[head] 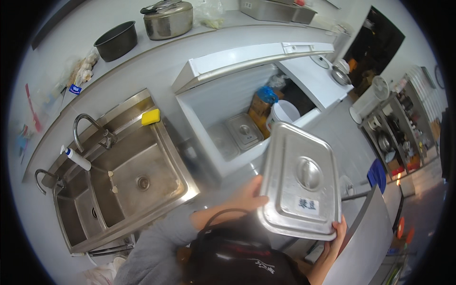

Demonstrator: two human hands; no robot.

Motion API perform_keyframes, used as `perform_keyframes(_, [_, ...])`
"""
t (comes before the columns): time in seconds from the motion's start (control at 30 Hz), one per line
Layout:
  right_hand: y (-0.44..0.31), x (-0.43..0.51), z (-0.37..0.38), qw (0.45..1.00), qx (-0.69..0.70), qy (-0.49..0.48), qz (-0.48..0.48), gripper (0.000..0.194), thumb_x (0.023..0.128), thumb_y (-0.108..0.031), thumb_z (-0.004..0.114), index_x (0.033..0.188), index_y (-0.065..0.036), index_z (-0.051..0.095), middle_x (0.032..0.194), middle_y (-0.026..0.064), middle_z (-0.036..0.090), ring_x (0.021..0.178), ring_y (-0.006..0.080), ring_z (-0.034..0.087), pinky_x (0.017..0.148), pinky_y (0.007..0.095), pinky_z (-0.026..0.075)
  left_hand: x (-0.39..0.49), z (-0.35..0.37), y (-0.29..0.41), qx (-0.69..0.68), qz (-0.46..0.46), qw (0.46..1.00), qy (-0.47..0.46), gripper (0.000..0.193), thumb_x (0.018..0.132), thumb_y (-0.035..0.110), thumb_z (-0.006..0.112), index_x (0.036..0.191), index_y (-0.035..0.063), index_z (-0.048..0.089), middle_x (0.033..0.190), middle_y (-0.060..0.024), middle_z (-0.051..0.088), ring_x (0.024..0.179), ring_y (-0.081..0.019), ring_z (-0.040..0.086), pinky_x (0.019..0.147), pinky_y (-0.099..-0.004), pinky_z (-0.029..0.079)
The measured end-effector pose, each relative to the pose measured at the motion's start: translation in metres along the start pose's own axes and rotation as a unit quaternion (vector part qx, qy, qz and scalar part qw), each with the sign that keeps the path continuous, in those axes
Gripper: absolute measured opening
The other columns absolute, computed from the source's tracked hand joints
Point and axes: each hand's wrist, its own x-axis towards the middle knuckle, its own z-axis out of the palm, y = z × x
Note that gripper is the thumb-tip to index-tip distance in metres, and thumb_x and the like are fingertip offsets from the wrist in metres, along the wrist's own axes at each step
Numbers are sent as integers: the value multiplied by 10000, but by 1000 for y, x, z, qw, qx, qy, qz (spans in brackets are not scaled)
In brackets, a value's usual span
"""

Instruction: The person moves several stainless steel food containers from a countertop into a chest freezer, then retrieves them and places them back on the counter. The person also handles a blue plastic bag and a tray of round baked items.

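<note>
A rectangular stainless steel pan with a labelled lid point(285, 178) is held level-ish in front of me. My left hand point(251, 196) grips its left edge, thumb at the rim. My right hand point(336, 231) supports its lower right corner, fingers partly hidden under it. Beyond the pan stands a chest freezer point(199, 142) with its lid point(249, 60) raised. Inside lie another lidded steel pan point(244, 131), a white bucket point(285, 112), cardboard boxes point(259, 107) and a blue plastic bag point(267, 94).
At the left is a double steel sink point(142, 203) with a faucet point(85, 124), a yellow sponge point(150, 117) and a pump bottle point(78, 159). Pots point(168, 21) stand on the ledge behind. Shelving point(395, 131) with cookware is at the right.
</note>
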Motion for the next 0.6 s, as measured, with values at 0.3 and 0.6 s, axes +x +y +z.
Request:
perform_keyframes(0.3, [43,287,140,942,-33,-314,109,303,698,-56,492,973,43,572,804,38,570,701,98,502,634,223,391,112,-79,11,-16,-36,963,266,375,754,5,506,1126,-16,468,1033,-69,570,940,-128,548,829,-243,429])
perform_keyframes(0.6, [159,489,259,879,-113,-463,29,159,716,-122,548,658,-19,442,615,17,435,601,96,419,522,274,345,237,-167,-38,31,-205,904,373,350,777,67,505,1119,2,472,1036,-61,560,960,-154,532,869,-277,406])
